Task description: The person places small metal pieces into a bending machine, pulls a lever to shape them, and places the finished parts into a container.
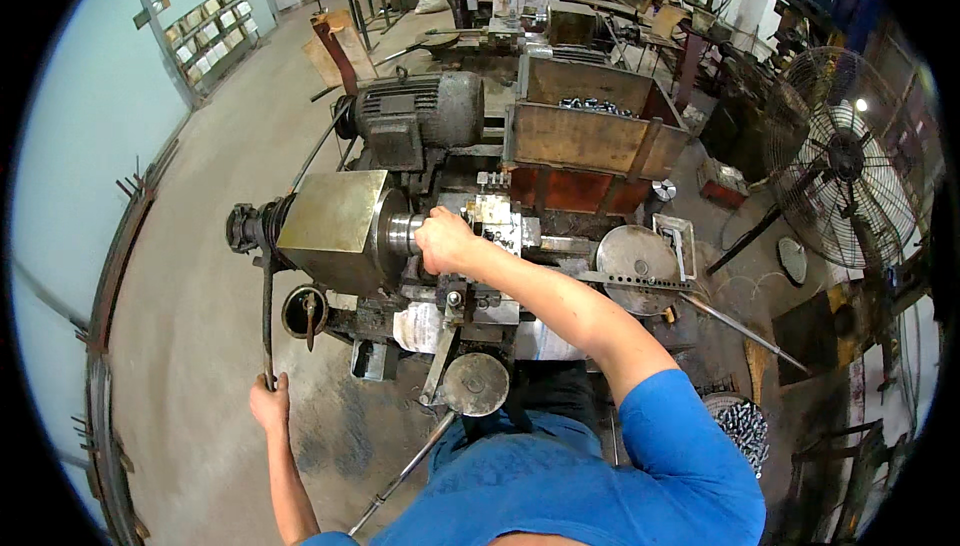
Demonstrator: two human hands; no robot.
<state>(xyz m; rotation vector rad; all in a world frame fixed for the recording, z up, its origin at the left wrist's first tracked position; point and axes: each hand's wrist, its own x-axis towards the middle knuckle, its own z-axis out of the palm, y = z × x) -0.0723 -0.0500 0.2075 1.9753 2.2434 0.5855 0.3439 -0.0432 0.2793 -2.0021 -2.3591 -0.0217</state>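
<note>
My left hand (269,402) is wrapped round the lower end of a long dark lever (267,316) that hangs from the left end of a lathe. At the lathe's headstock (335,216), my right hand (446,242) is closed right at the shiny steel spindle nose (402,234). Whatever its fingers hold there is hidden by the hand itself. Just right of that hand sits the tool slide (495,221), with bolts and oily metal parts. A round metal plate (476,384) on an arm stands close to my body.
A motor (420,111) sits behind the headstock. Beyond the slide stands a metal bin (580,136) with small metal parts inside. To the right are a round tray (638,254), a long bar (745,328), a large fan (845,156) and a basket of small metal parts (738,431).
</note>
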